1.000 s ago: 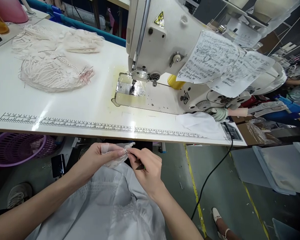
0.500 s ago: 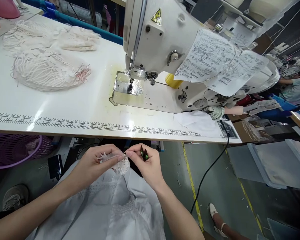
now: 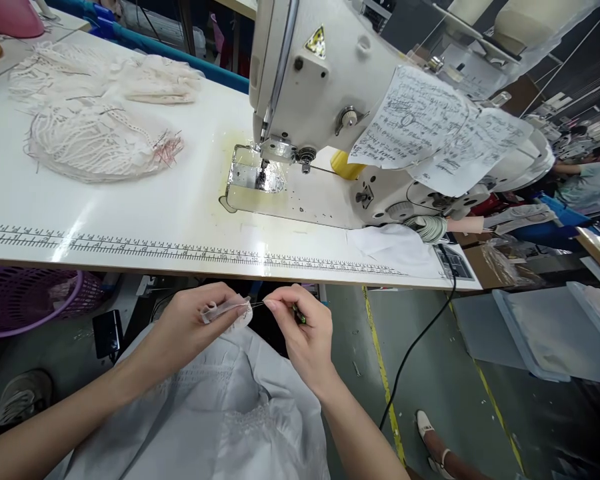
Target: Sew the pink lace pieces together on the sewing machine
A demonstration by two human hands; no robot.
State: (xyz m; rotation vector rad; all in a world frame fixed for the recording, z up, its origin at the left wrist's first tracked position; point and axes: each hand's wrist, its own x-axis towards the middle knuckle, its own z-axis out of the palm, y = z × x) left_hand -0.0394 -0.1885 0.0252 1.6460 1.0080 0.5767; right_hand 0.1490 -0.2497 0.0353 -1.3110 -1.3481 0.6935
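Observation:
My left hand (image 3: 193, 327) is closed, pinching a small piece of sheer white fabric (image 3: 240, 315) between thumb and fingers above my lap. To its right, my right hand (image 3: 305, 337) pinches the end of a fine thread (image 3: 258, 304) that runs taut from the fabric edge. Tucked in the right palm are dark-and-green thread snips (image 3: 299, 315), mostly hidden by the fingers. A light grey-white garment (image 3: 205, 413) with gathered stitching covers my lap just below both hands.
Ahead stands a white sewing machine (image 3: 325, 80) on a table with a printed ruler (image 3: 180, 252). Frilly white pieces (image 3: 100, 143) lie on the left. A purple basket (image 3: 80, 293) is under the table, bins (image 3: 530, 327) at right. A black cable (image 3: 420, 350) hangs down; another person's foot (image 3: 425, 427) shows.
My right hand has moved a little right, away from the left hand, and a stretch of thread now shows between them. The fabric has turned slightly; the snips are more hidden.

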